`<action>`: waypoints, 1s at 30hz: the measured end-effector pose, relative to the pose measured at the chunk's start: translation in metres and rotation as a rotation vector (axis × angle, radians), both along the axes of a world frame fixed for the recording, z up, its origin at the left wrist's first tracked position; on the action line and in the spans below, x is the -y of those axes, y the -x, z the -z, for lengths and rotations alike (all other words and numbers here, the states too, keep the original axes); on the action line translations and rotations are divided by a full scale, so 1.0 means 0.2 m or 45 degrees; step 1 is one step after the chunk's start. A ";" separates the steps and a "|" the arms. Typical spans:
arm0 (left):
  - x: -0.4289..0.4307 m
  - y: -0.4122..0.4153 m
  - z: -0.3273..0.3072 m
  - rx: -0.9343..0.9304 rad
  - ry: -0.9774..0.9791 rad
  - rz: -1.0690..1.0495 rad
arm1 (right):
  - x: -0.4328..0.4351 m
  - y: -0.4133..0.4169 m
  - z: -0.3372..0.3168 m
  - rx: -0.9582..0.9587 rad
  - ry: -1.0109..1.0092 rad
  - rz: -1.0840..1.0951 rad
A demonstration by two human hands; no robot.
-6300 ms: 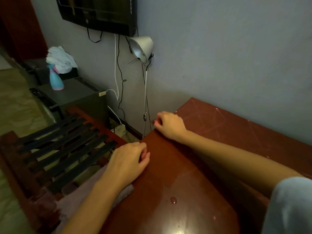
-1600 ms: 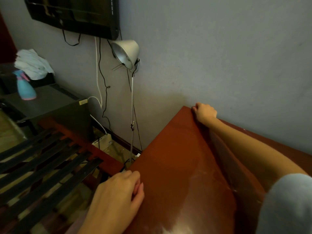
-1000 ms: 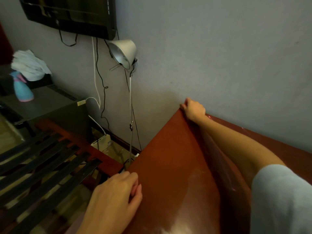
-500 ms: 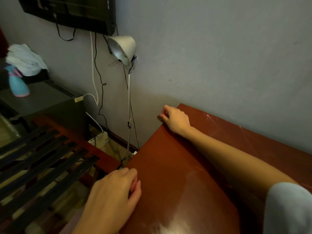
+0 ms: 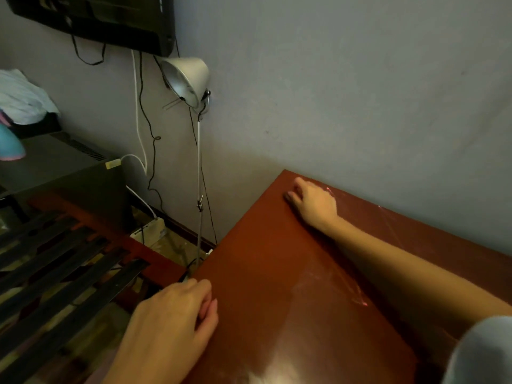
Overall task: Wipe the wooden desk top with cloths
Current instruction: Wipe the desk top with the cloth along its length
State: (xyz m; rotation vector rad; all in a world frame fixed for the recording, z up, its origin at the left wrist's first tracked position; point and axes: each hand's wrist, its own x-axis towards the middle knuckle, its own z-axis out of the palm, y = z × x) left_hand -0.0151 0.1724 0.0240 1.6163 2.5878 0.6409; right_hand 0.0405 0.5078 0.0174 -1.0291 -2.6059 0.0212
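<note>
The red-brown wooden desk top (image 5: 277, 273) fills the lower right, its back edge against the wall. My right hand (image 5: 314, 205) lies with curled fingers on the far left corner. A small dark edge of cloth (image 5: 288, 195) peeks out at the fingertips; the rest is hidden under the hand. My left hand (image 5: 171, 325) rests in a loose fist on the desk's near left edge. A pale pink cloth (image 5: 95, 374) shows below its wrist and runs under the hand. Faint wipe streaks (image 5: 332, 284) shine on the wood.
A white clamp lamp (image 5: 188, 79) on a thin pole stands beside the desk's left edge, with cables and a power strip (image 5: 148, 230) on the floor. A dark slatted bench (image 5: 55, 273) lies left. Further left are a grey cabinet (image 5: 55, 167) and a wall-mounted screen (image 5: 110, 18).
My right hand has swept back and forth around the desk's far left corner and now sits just in from it, close to the wall. My left hand has stayed at the near edge.
</note>
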 end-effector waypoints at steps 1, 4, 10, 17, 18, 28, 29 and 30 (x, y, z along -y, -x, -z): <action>0.00 0.00 0.00 0.007 -0.013 -0.002 | 0.08 -0.01 0.01 -0.004 -0.016 -0.080; 0.00 -0.01 -0.02 0.019 -0.007 -0.023 | 0.22 0.07 0.02 -0.029 -0.015 -0.277; 0.00 0.00 -0.02 0.001 0.036 -0.021 | 0.01 0.33 -0.01 -0.022 0.047 -0.184; 0.00 -0.01 -0.04 -0.003 0.066 -0.017 | -0.43 0.10 -0.04 -0.041 0.105 0.334; 0.00 -0.01 -0.05 -0.008 0.069 -0.011 | -0.46 0.03 -0.04 -0.042 0.101 0.392; -0.01 -0.02 -0.04 -0.066 0.063 -0.049 | -0.03 -0.02 0.01 0.030 -0.068 -0.047; -0.01 -0.02 -0.04 -0.056 0.059 -0.062 | -0.01 0.03 0.01 0.028 -0.056 -0.104; 0.00 -0.02 -0.04 -0.040 0.057 -0.071 | -0.01 0.09 0.00 0.028 -0.033 -0.140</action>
